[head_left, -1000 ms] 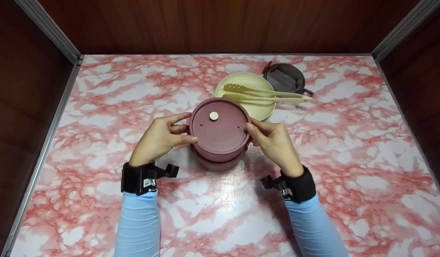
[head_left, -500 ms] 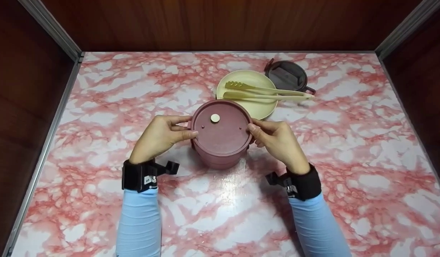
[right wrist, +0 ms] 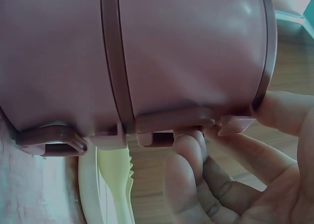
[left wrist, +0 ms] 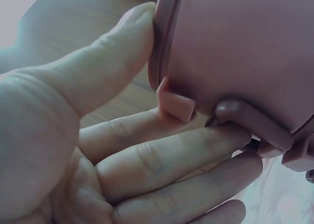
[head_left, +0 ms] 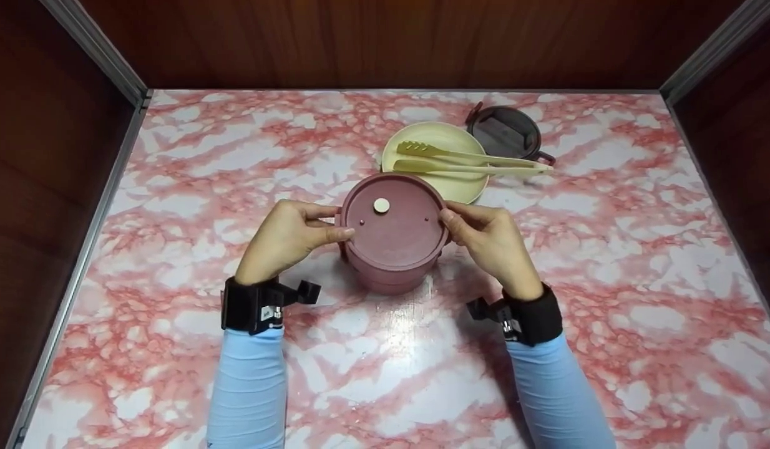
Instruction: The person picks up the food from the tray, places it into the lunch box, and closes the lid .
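A mauve-red cooking pot point(right wrist: 191, 52) stands stacked on a lower pot point(right wrist: 54, 62) of the same colour, their rims meeting. Its lid point(head_left: 394, 240) has a pale round knob point(head_left: 381, 206). From the left, my left hand point(head_left: 291, 234) holds the upper pot, thumb at the lid's rim and fingers under the side handle point(left wrist: 255, 126). My right hand point(head_left: 488, 240) grips the opposite side, with its thumb on the rim and its fingertips by the other handle point(right wrist: 171, 120).
Behind the pots lies a pale yellow plate or shallow pan point(head_left: 435, 134). A slotted utensil point(head_left: 444, 153) and a spatula-like one point(head_left: 441, 168) lie across it, handles pointing right. A dark round pan point(head_left: 494, 134) with side handles sits at the back right. Wooden walls enclose the table.
The upper pot has come down onto the lower one, and the gap between them at the front has closed. Both hands have kept their hold. The whole view has shifted slightly.
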Demonstrator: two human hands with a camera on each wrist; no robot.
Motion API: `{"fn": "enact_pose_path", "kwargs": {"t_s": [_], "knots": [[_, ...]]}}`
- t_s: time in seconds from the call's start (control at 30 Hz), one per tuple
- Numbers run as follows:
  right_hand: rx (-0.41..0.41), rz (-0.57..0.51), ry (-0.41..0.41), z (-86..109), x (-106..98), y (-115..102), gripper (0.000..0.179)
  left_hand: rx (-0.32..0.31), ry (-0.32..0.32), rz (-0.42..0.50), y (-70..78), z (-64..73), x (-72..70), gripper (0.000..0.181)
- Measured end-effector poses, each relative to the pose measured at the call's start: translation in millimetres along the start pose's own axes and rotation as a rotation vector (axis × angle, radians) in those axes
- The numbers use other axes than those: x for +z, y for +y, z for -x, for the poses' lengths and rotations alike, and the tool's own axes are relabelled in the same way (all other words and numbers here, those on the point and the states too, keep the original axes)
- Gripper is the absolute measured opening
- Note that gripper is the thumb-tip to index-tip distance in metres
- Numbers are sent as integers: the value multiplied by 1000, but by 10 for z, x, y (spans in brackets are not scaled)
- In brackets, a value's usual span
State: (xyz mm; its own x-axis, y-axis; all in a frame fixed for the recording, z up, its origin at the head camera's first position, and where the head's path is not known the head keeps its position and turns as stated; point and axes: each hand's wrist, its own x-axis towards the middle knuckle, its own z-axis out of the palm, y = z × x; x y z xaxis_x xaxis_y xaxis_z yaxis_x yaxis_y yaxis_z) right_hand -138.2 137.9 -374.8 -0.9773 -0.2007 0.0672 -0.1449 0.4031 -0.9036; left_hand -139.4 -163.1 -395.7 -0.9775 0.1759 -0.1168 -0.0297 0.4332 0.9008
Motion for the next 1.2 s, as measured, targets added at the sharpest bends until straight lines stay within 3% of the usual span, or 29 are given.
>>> {"fn": "enact_pose_path", "kwargs": {"t_s": [0.27,0.5,0.77,1.2], "knots": [[-1,-35,19,-37,-25,57,26,31,8,-51,19,4,32,48],[-14,-15,14,-148,-28,402,27,50,-7,-66,26,-3,33,48],[-98,81,-97,-164,-119,507,33,53,-31,-59,16,5,4,45],[-240,193,-158,-126,-242,511,35,52,-126,63,-40,0,-40,46]]}}
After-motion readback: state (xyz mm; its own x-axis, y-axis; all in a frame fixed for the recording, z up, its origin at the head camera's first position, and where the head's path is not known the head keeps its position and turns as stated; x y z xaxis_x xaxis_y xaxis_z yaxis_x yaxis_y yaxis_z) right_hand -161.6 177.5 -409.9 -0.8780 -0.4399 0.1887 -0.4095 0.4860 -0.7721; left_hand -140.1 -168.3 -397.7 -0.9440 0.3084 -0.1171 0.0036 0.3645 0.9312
